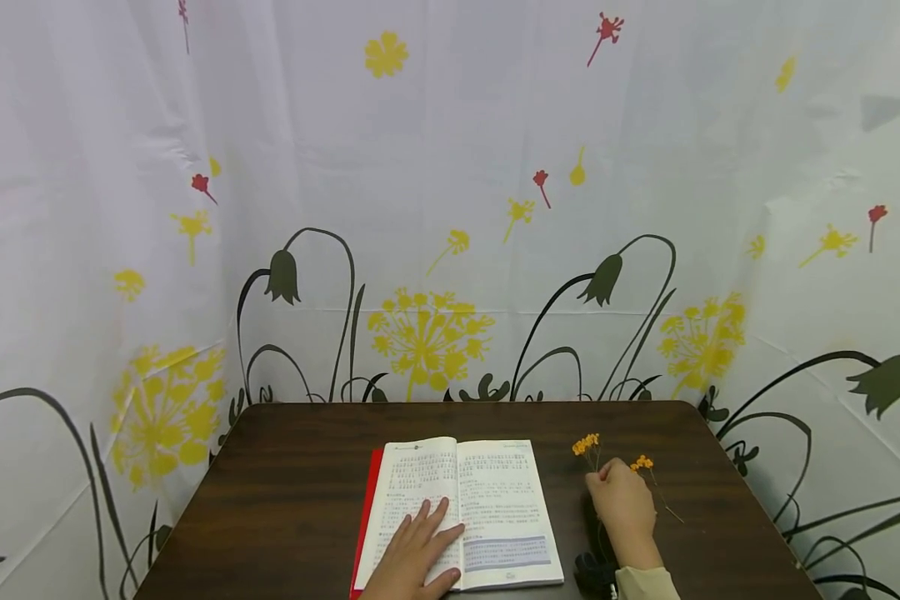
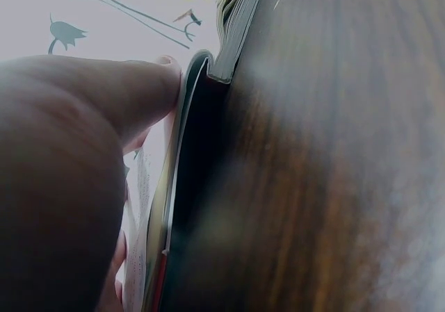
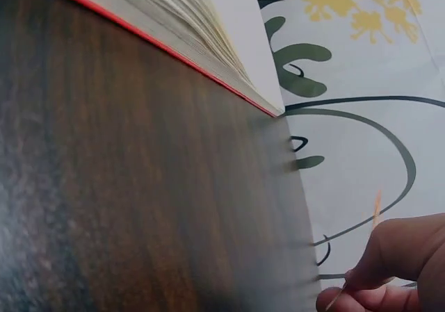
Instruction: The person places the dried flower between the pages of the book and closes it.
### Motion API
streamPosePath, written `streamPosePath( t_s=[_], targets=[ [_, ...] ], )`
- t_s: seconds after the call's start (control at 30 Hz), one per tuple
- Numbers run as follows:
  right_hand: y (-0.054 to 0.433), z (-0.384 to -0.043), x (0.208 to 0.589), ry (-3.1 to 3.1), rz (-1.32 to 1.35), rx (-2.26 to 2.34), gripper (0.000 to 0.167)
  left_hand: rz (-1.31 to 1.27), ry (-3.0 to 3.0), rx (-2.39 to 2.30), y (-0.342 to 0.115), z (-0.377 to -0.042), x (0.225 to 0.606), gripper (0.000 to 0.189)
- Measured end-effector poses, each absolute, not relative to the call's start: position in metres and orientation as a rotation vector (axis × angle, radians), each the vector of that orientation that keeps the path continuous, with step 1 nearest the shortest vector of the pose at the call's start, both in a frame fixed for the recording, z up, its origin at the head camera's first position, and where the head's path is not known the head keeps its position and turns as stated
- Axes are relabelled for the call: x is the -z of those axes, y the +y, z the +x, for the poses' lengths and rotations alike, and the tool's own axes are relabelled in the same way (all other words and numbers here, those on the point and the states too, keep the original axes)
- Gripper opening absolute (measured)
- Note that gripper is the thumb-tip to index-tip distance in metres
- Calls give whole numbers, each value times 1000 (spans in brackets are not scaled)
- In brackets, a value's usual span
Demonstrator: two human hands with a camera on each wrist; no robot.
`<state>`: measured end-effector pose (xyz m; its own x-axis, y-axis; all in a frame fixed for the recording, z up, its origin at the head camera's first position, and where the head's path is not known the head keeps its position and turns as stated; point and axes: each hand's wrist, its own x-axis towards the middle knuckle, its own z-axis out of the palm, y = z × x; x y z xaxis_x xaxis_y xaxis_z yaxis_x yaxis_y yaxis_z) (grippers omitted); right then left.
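One hand spreads on an open book; the other pinches a flower stem.
The person's left hand (image 1: 416,554) lies with fingers splayed on the open white-paged book with a red cover (image 1: 502,492), on the dark brown wood-grain desk (image 1: 270,492). To the book's right, the right hand (image 1: 627,504), knuckles up, closes thumb and fingertips on a thin-stemmed orange-yellow flower sprig (image 1: 587,444); a second small orange-yellow sprig (image 1: 642,462) lies just beside it.

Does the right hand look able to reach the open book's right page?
Probably yes: the right page lies mostly uncovered, and only tabletop shows between it and the right hand, though this hand pinches an orange-flowered sprig.
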<state>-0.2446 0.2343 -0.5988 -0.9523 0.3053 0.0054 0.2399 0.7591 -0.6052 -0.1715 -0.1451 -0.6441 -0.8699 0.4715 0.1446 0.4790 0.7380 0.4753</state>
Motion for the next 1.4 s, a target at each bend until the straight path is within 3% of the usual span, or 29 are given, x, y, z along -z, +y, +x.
streamPosePath(
  t_s=[0.13,0.33,0.77,1.03,1.17,1.4],
  targets=[
    [231,-246,597,-2757,-385,-963,15,-802,-2908,810,-146,-173,640,60],
    [225,-247,590,-2634,-313,-1013,25,-789,-2943,903,-147,-173,637,62],
    [172,-233,556,-2619,-103,-1259,6,-788,-2946,887,-145,-171,640,61],
    [129,-212,556,-2630,90,-1285,14,-795,-2945,811,-146,-167,643,60],
    [109,-201,570,-2792,271,-1299,25,-815,-2882,781,-147,-165,647,60],
    [107,-205,586,-2954,384,-1249,30,-815,-2847,838,-148,-168,650,59]
  ],
)
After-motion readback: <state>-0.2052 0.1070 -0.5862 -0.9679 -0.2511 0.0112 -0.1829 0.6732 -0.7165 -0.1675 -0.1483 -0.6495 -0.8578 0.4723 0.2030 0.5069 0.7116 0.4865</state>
